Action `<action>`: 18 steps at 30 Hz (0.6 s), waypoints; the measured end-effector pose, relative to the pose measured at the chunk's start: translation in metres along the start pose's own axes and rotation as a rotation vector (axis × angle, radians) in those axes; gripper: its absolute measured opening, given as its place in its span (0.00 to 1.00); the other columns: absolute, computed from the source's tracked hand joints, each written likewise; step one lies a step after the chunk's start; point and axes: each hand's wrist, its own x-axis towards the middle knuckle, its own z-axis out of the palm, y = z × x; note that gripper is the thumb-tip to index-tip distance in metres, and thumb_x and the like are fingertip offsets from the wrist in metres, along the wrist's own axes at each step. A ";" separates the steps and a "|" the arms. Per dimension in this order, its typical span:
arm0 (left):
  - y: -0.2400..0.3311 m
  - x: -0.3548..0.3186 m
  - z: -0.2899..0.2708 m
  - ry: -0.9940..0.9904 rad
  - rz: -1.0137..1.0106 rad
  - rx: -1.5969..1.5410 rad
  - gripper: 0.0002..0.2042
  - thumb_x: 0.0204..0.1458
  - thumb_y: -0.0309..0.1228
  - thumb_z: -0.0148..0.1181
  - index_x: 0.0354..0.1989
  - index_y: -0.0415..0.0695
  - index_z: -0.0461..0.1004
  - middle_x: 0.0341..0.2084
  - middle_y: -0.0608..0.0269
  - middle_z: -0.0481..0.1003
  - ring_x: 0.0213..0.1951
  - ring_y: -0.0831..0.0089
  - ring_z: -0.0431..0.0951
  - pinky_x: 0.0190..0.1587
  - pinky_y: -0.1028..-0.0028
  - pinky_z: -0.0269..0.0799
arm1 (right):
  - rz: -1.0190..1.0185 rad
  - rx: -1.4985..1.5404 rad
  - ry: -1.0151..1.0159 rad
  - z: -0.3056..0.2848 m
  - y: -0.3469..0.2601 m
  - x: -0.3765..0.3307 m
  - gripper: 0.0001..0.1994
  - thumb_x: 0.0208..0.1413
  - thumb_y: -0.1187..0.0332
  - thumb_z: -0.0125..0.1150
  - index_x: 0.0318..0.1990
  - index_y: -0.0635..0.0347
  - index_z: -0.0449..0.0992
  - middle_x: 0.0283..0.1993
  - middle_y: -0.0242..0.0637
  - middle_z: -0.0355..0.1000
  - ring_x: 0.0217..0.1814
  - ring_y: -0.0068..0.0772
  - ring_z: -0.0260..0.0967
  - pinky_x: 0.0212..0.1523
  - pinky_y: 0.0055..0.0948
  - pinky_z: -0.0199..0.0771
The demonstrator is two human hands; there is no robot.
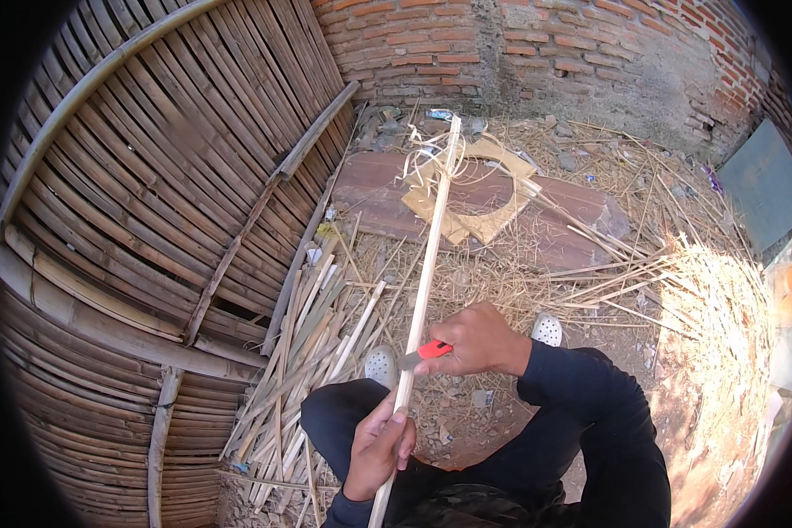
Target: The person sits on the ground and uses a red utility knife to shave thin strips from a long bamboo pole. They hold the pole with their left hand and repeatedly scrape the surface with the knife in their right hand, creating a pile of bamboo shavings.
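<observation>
A long pale bamboo strip (428, 264) runs from my lap away toward the wall, its far end ringed by thin curled shavings (421, 151). Around its near part my left hand (380, 447) is closed, thumb on top. My right hand (482, 341) grips a red-handled knife (435, 349). The knife's blade lies across the strip, a little beyond my left hand, and appears to touch it. My fingers hide part of the handle.
Split bamboo pieces (282, 387) lie heaped at left beside a bamboo slat wall (150, 176). Ahead, cut cardboard (462, 227) rests on a brown board (365, 189) before a brick wall (414, 44). Shavings (713, 290) cover the ground at right, near a leaning grey-green panel (766, 180).
</observation>
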 end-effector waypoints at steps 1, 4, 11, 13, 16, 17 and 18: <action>0.001 -0.002 0.000 0.005 -0.002 0.024 0.25 0.65 0.35 0.42 0.68 0.39 0.50 0.15 0.69 0.62 0.15 0.84 0.57 0.17 0.85 0.56 | -0.059 0.018 0.024 0.003 -0.007 -0.003 0.33 0.48 0.29 0.50 0.21 0.52 0.79 0.13 0.40 0.69 0.19 0.43 0.71 0.21 0.37 0.69; 0.005 -0.014 0.006 0.027 -0.018 0.087 0.26 0.65 0.35 0.44 0.68 0.39 0.51 0.16 0.70 0.61 0.16 0.85 0.58 0.18 0.86 0.56 | 0.112 -0.019 0.221 -0.005 0.017 0.016 0.32 0.50 0.33 0.52 0.17 0.56 0.74 0.12 0.40 0.66 0.16 0.47 0.68 0.20 0.40 0.65; 0.001 -0.012 0.008 0.043 -0.013 -0.112 0.24 0.63 0.33 0.43 0.66 0.37 0.54 0.11 0.71 0.57 0.11 0.83 0.55 0.19 0.82 0.54 | 0.160 -0.002 0.166 0.000 0.037 0.020 0.33 0.50 0.33 0.52 0.19 0.58 0.74 0.13 0.41 0.67 0.19 0.46 0.70 0.20 0.40 0.66; 0.003 -0.007 0.002 -0.039 0.014 -0.367 0.23 0.64 0.32 0.41 0.66 0.38 0.53 0.12 0.72 0.57 0.12 0.82 0.55 0.19 0.83 0.54 | -0.043 0.083 0.217 0.010 -0.001 0.012 0.32 0.50 0.34 0.53 0.17 0.58 0.73 0.12 0.40 0.64 0.16 0.47 0.67 0.17 0.41 0.63; 0.005 -0.013 0.004 -0.017 -0.004 -0.347 0.23 0.64 0.31 0.40 0.66 0.37 0.54 0.11 0.72 0.56 0.11 0.82 0.55 0.20 0.82 0.53 | -0.093 -0.025 0.277 0.004 -0.001 0.015 0.32 0.48 0.34 0.54 0.16 0.57 0.73 0.12 0.41 0.64 0.16 0.46 0.67 0.16 0.40 0.62; 0.005 -0.017 0.004 -0.002 -0.007 -0.327 0.22 0.64 0.31 0.40 0.66 0.37 0.54 0.11 0.72 0.56 0.11 0.82 0.55 0.20 0.82 0.54 | 0.029 -0.044 0.238 0.000 0.010 0.021 0.32 0.49 0.33 0.53 0.16 0.56 0.74 0.13 0.40 0.66 0.16 0.45 0.68 0.17 0.40 0.64; 0.004 -0.022 0.006 -0.002 -0.018 -0.296 0.22 0.64 0.31 0.40 0.66 0.37 0.54 0.11 0.72 0.56 0.11 0.82 0.55 0.20 0.82 0.54 | 0.151 -0.062 0.196 -0.006 0.028 0.028 0.32 0.50 0.33 0.52 0.17 0.55 0.75 0.13 0.39 0.68 0.16 0.44 0.69 0.19 0.39 0.66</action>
